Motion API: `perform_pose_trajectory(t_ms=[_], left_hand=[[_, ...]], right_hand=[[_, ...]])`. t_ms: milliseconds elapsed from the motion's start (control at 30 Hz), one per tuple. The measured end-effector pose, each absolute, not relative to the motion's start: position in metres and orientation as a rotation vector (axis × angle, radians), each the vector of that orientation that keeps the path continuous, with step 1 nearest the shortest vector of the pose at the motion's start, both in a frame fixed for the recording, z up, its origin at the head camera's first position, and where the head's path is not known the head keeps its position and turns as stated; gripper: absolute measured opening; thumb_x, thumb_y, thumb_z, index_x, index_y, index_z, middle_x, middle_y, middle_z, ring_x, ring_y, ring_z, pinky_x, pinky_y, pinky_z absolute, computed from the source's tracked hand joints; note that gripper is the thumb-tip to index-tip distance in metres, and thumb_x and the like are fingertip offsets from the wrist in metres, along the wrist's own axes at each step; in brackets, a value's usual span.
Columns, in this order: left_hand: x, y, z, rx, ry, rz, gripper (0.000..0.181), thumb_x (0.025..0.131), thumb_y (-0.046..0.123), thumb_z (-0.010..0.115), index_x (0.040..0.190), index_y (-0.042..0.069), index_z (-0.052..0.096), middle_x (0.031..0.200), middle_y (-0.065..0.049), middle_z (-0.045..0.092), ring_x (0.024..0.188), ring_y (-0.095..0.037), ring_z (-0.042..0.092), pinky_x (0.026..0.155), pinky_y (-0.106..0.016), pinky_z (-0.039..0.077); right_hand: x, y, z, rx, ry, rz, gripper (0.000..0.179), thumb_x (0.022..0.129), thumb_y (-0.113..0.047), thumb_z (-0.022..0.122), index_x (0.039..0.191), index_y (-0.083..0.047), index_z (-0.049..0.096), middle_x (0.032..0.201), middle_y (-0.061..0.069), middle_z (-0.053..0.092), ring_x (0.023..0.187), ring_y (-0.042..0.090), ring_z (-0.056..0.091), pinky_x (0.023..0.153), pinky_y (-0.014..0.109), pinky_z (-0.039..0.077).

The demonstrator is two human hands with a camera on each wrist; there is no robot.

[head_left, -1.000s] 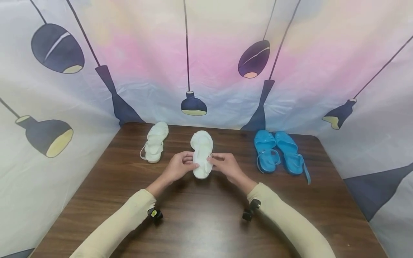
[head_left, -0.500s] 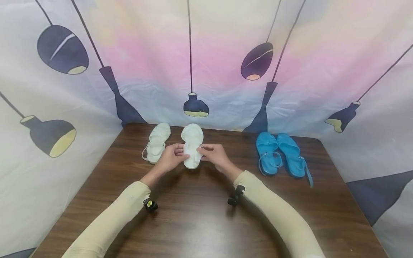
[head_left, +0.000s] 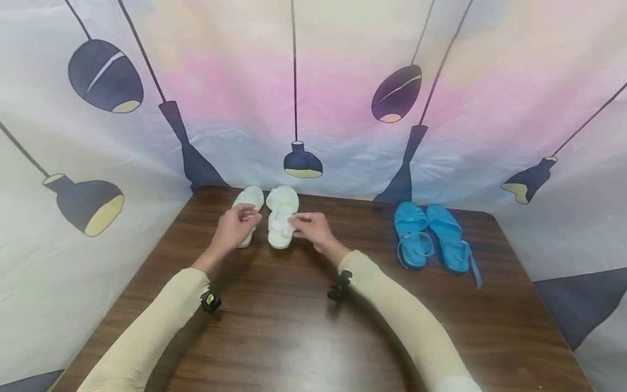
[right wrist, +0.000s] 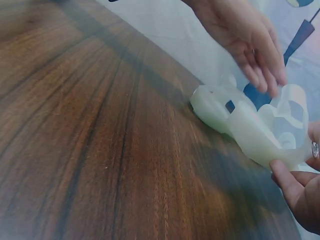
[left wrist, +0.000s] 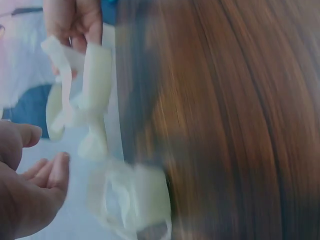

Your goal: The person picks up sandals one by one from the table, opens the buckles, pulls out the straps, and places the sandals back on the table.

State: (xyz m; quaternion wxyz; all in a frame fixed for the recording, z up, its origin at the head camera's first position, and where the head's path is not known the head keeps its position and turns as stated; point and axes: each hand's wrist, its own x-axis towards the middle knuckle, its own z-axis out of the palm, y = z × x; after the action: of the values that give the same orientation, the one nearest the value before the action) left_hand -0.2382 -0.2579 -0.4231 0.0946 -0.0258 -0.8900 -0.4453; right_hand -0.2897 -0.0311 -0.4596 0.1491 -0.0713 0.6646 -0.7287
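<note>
My right hand [head_left: 314, 228] pinches the side of a white strappy sandal [head_left: 280, 234] near its heel, toe toward the wall. In the right wrist view, this sandal [right wrist: 252, 135] seems held slightly above the wood, over a shadow. A second white sandal [head_left: 252, 194] lies just to its left, partly covered in the head view by my left hand [head_left: 233, 228]. That hand holds nothing; the left wrist view has a gap between its thumb and fingers, apart from both sandals. The left wrist view is blurred around the lying sandal [left wrist: 145, 200].
A pair of blue sandals [head_left: 412, 247] stands at the back right of the brown wooden table [head_left: 303, 337], one with its strap hanging loose. Behind the table's far edge hangs a cloth backdrop [head_left: 235, 87] printed with lamps.
Both hands carried the white sandal left and toward the wall, beside the other white one. My left hand then let go and moved farther left; my right hand keeps its hold.
</note>
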Motion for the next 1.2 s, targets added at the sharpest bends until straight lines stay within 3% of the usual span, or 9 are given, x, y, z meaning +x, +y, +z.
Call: perform_pose_trajectory(t_ms=[200,500,900,1200], left_hand=[[-0.245,-0.286,-0.429,-0.012,-2.52,-1.239,0.036,0.098,0.017,0.068,0.128,-0.002,0.062,0.123,-0.023,0.069,0.112,-0.039,0.067,0.097,-0.05,0.053],[-0.246,-0.312,-0.443,0.145,-2.641,-1.21,0.057,0.098,0.031,0.068,0.142,-0.002,0.052,0.141,-0.026,0.056,0.126,-0.045,0.055,0.105,-0.058,0.043],[-0.252,-0.316,-0.45,0.206,-2.814,-1.263,0.062,0.103,0.036,0.058,0.147,-0.007,0.045,0.146,-0.031,0.05,0.135,-0.046,0.048,0.111,-0.056,0.041],[-0.259,-0.315,-0.45,0.301,-2.868,-1.26,0.061,0.105,0.039,0.051,0.146,-0.006,0.048,0.147,-0.03,0.049,0.13,-0.043,0.051,0.106,-0.053,0.045]], right_hand=[[-0.298,-0.043,-0.47,-0.15,1.92,-2.1,0.038,0.095,-0.009,0.073,0.126,0.011,0.065,0.128,0.024,0.067,0.105,0.031,0.073,0.086,0.036,0.06],[-0.303,-0.054,-0.481,-0.079,1.893,-2.089,0.044,0.094,-0.009,0.074,0.13,0.012,0.061,0.132,0.024,0.064,0.106,0.034,0.072,0.086,0.035,0.06],[-0.304,-0.057,-0.485,-0.092,1.913,-2.052,0.051,0.096,-0.021,0.075,0.133,0.011,0.06,0.138,0.023,0.06,0.108,0.035,0.071,0.085,0.035,0.06],[-0.305,-0.049,-0.478,-0.137,1.943,-1.979,0.043,0.097,-0.029,0.073,0.126,0.003,0.068,0.125,0.018,0.068,0.107,0.03,0.072,0.088,0.036,0.06]])
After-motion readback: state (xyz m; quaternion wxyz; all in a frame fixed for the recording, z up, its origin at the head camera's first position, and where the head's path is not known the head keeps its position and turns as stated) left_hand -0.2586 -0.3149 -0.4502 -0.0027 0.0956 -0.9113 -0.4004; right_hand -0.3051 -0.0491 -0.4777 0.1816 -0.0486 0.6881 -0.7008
